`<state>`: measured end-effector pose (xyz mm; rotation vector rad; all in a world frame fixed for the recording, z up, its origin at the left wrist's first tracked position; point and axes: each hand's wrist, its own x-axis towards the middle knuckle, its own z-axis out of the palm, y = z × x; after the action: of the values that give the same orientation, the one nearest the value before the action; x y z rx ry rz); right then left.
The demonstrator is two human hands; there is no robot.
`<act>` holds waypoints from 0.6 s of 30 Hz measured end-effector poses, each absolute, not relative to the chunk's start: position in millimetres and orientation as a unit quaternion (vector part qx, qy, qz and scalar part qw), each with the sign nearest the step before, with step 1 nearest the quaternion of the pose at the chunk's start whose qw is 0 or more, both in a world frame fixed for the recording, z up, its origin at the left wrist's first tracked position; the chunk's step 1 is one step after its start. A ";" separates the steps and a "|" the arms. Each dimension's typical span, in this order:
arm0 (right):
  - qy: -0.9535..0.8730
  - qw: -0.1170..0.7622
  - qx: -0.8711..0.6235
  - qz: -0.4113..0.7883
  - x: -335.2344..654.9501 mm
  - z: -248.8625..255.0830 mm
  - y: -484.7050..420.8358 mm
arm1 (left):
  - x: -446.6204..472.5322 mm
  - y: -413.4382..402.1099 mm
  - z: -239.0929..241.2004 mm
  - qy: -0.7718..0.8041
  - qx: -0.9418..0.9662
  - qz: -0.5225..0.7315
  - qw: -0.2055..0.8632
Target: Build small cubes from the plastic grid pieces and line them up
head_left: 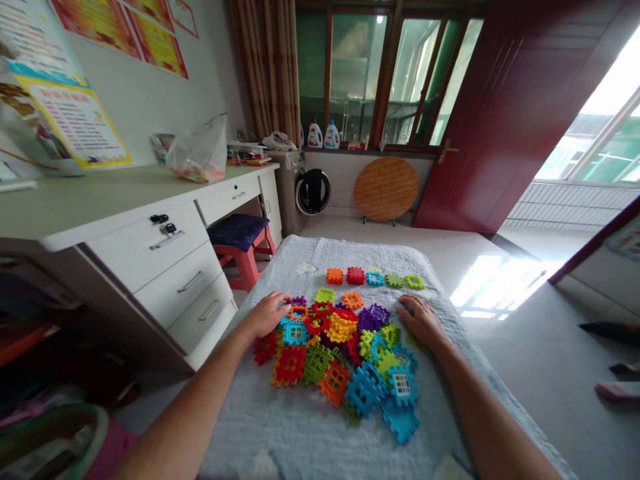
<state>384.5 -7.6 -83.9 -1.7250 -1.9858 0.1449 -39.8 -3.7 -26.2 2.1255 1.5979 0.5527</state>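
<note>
Head view: left hand, right hand; colourful pieces between

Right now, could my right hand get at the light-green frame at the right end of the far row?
Probably yes: the light-green frame lies just beyond your right hand, with only the grey-blue cloth showing between them.

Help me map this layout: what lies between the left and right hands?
In the head view, a pile of colourful toothed pieces lies between the left hand and right hand.
</note>
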 end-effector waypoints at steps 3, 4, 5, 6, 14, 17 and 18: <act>-0.716 0.274 -0.639 0.066 384.6 -83.8 -5.9 | -36.2 -8.3 -34.3 0.571 0.744 0.256 0.234; -0.711 0.279 -0.641 0.073 384.6 -83.1 -5.5 | -35.6 -9.2 -35.7 0.569 0.736 0.273 0.245; -0.707 0.283 -0.643 0.080 384.9 -82.2 -5.2 | -35.5 -10.1 -36.5 0.568 0.726 0.289 0.258; -0.703 0.286 -0.645 0.088 385.6 -80.9 -4.8 | -35.8 -11.1 -37.0 0.566 0.716 0.303 0.274; -0.704 0.253 -0.649 0.141 382.3 -39.2 1.0 | -44.9 -14.9 -40.1 0.537 0.655 0.382 0.370; -0.722 0.296 -0.621 0.073 344.2 -10.3 -8.5 | -48.4 -11.8 -45.3 0.528 0.639 0.401 0.390; -0.751 0.295 -0.585 0.084 326.9 -2.9 -13.2 | -49.4 -10.9 -46.6 0.525 0.637 0.405 0.394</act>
<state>326.9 -13.2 -2.9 -1.5582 -1.9977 0.2242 -49.4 -10.9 -46.6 1.6148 1.3319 1.0272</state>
